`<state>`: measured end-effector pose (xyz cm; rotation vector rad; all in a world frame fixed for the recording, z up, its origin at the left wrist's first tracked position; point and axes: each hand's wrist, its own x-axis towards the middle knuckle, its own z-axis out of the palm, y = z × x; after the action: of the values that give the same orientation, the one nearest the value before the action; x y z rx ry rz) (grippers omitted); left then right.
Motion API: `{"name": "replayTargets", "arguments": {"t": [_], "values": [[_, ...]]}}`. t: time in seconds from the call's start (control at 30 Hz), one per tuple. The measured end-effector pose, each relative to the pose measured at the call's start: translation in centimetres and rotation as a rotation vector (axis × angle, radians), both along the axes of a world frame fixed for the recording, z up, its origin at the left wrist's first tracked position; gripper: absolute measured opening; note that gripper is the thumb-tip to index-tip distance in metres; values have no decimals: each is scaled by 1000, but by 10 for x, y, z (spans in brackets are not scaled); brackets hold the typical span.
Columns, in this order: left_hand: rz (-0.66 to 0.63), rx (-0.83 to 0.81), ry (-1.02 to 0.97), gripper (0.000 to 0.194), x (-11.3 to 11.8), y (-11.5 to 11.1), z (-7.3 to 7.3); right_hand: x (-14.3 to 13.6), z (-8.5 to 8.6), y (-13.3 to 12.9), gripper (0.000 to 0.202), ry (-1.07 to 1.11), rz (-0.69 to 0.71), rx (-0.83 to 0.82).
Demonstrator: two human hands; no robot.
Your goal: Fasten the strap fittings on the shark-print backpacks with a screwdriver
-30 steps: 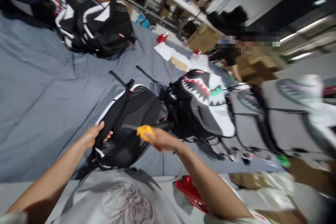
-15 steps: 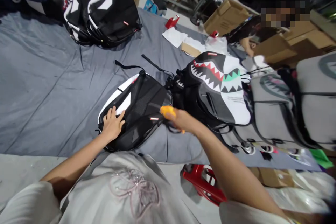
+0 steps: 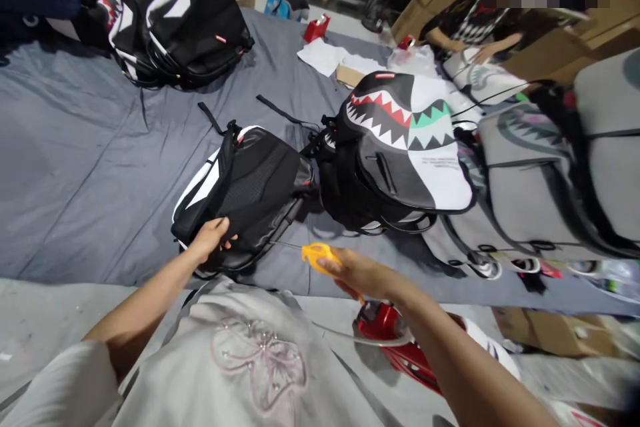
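Observation:
A black backpack with white panels (image 3: 255, 180) lies on the grey cloth in front of me. My left hand (image 3: 213, 240) is closed on its lower left part, near the strap. In my right hand (image 3: 353, 270) is a yellow air blow gun (image 3: 319, 257), whose thin metal nozzle points left at the backpack's lower side. A pale hose hangs below the gun. Right of the black backpack stands a shark-mouth backpack (image 3: 405, 140) in grey, white and black.
Grey backpacks (image 3: 530, 180) line the right side. Black and white backpacks (image 3: 200, 27) lie at the back left. Across the table a person (image 3: 475, 27) handles a pale bag. A red stool (image 3: 400, 347) stands below the near edge.
My left hand has gone from resting spread on the backpack to gripping it, and the backpack is tilted up more. The yellow gun has moved down, with its nozzle at the lower side.

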<state>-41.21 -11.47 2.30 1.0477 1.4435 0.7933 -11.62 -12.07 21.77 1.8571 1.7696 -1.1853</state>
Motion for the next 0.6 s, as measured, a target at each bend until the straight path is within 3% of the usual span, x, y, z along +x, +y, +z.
{"name": "replayTargets", "arguments": {"t": [0.1, 0.2, 0.23, 0.3, 0.37, 0.4, 0.5, 0.53, 0.6], "values": [[73, -79, -46, 49, 2, 3, -4, 10, -11, 0, 38, -154, -104, 206], [158, -22, -13, 41, 29, -6, -4, 15, -13, 11, 40, -70, -2, 193], [175, 41, 57, 39, 41, -11, -3, 16, -12, 15, 39, -32, 39, 188], [148, 198, 329, 43, 64, -19, 1, 15, -8, 25, 41, -105, 46, 337], [42, 309, 657, 50, 80, -24, 5, 15, -8, 30, 44, -258, 46, 507], [-25, 325, 767, 52, 84, -24, 7, 14, -9, 30, 45, -285, 91, 507], [-120, 328, 765, 54, 72, -22, 14, 14, -21, 18, 44, -253, 208, 379], [-86, 369, 713, 53, 61, -19, 17, 13, -26, 10, 44, -277, 184, 379], [105, 477, 572, 49, 31, -13, 22, 8, -38, -11, 45, -365, 98, 430]]}}
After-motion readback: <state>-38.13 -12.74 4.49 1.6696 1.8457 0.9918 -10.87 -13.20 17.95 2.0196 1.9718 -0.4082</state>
